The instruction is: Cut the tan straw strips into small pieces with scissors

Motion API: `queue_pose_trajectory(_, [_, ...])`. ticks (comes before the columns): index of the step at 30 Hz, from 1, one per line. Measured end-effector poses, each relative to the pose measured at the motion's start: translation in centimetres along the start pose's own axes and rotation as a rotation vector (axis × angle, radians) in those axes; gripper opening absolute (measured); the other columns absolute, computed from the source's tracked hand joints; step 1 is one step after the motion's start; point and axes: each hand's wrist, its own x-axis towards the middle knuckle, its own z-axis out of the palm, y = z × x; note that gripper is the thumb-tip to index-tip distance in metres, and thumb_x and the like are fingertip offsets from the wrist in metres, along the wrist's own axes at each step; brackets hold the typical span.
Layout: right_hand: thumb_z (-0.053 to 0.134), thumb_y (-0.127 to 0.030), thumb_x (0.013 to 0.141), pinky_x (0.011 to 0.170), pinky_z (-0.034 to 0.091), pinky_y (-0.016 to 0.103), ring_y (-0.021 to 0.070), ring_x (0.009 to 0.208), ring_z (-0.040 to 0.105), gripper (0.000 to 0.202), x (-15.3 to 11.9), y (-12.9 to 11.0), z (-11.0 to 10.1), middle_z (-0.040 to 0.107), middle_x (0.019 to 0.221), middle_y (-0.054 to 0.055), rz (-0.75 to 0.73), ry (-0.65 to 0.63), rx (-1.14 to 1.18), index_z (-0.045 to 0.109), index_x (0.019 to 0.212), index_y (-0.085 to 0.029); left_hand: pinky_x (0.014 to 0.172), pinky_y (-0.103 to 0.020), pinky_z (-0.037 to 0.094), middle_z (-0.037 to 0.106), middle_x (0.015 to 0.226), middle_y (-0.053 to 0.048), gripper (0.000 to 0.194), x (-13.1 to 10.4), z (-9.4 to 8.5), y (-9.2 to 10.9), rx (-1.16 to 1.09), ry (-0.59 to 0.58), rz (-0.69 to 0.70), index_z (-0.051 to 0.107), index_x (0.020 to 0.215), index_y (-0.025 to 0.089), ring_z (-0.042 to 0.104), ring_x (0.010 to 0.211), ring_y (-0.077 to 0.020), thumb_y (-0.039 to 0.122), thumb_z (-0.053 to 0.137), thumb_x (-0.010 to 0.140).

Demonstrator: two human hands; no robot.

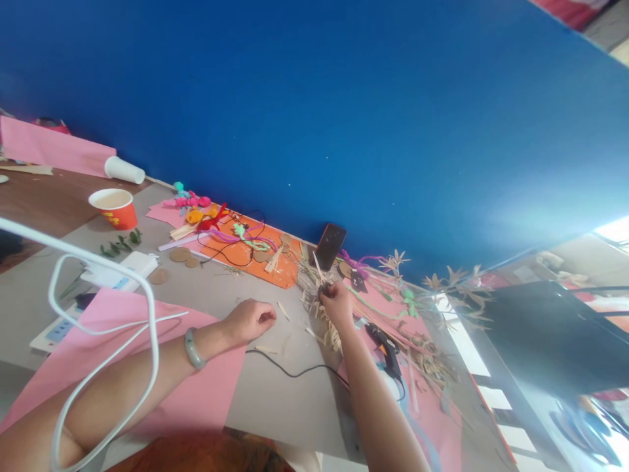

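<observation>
Straw [319, 322] is lying in a loose heap on the grey table [289, 419], and the right hand [337, 303] is reaching over it, thumb and fingers pinching a small dark piece [323, 291] above the heap's far part. A pale strip [317, 261] is slanting up just beyond the fingertips; whether it is joining the dark piece, I cannot tell. The left hand [251, 321] is hovering or resting near the heap, fingers curling inward; I cannot tell whether they are holding anything. A pale green bangle [194, 349] is circling that wrist.

Behind the right hand, a phone [330, 245] is leaning against the blue partition [314, 118]. On the right, a black glue gun [384, 351] is lying beside the right forearm, over pink paper [427, 423]. Farther left, an orange sheet [281, 275] is carrying purple pipe cleaners [228, 237] and several round wooden slices [260, 254]. 2 cups are standing out at the far left: a red-and-white paper cup [122, 214] is sitting upright, and a white cup [124, 170] is lying on its side. A white cable [153, 328] is looping in front of the left forearm.
</observation>
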Motion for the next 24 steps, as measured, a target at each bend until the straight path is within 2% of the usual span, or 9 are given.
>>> queue_pose_trajectory(7, [0.055,-0.028,0.059,0.054,0.031,0.024,0.0123,0.055,0.041,0.022,-0.7,-0.6,-0.6,0.044,0.054,-0.005,-0.021,-0.037,0.101,0.034,0.059,-0.023,0.060,-0.021,0.041,0.070,0.072,-0.002,0.016,0.0,0.0,0.0,0.008,-0.004,0.007,0.070,0.080,0.018,0.062,0.064,-0.0141,0.024,0.055,0.076])
queue_pose_trajectory(13, [0.062,-0.035,0.061,0.054,0.034,0.025,0.0148,0.056,0.050,0.026,-2.0,-1.6,-0.8,0.054,0.056,-0.002,-0.076,-0.240,0.178,0.039,0.057,-0.022,0.060,-0.021,0.041,0.070,0.072,-0.001,0.016,0.1,0.0,-0.1,0.006,0.022,0.012,0.070,0.080,0.018,0.061,0.064,-0.0136,0.021,0.055,0.076])
queue_pose_trajectory(16, [0.059,-0.032,0.063,0.055,0.032,0.025,0.0140,0.056,0.048,0.024,-1.5,-1.8,-0.9,0.052,0.054,-0.003,-0.053,-0.229,0.157,0.037,0.057,-0.022,0.061,-0.022,0.042,0.071,0.074,-0.002,0.016,0.0,0.0,-0.2,0.012,0.057,0.002,0.070,0.081,0.019,0.062,0.066,-0.0143,0.021,0.055,0.077])
queue_pose_trajectory(20, [0.056,-0.026,0.060,0.054,0.029,0.024,0.0125,0.054,0.043,0.021,-1.1,-2.3,-0.2,0.043,0.050,-0.006,-0.057,-0.218,0.126,0.036,0.055,-0.022,0.064,-0.023,0.044,0.071,0.077,-0.003,0.016,0.2,0.1,-0.5,0.029,0.103,0.005,0.069,0.086,0.019,0.064,0.069,-0.0153,0.021,0.055,0.078])
queue_pose_trajectory(24, [0.057,-0.024,0.059,0.054,0.032,0.023,0.0126,0.055,0.048,0.020,-2.1,-3.7,0.3,0.046,0.050,-0.006,-0.090,-0.312,0.152,0.037,0.055,-0.022,0.070,-0.025,0.047,0.071,0.081,-0.003,0.018,0.4,0.3,-1.0,0.030,0.165,0.057,0.067,0.090,0.018,0.064,0.074,-0.0158,0.017,0.054,0.078])
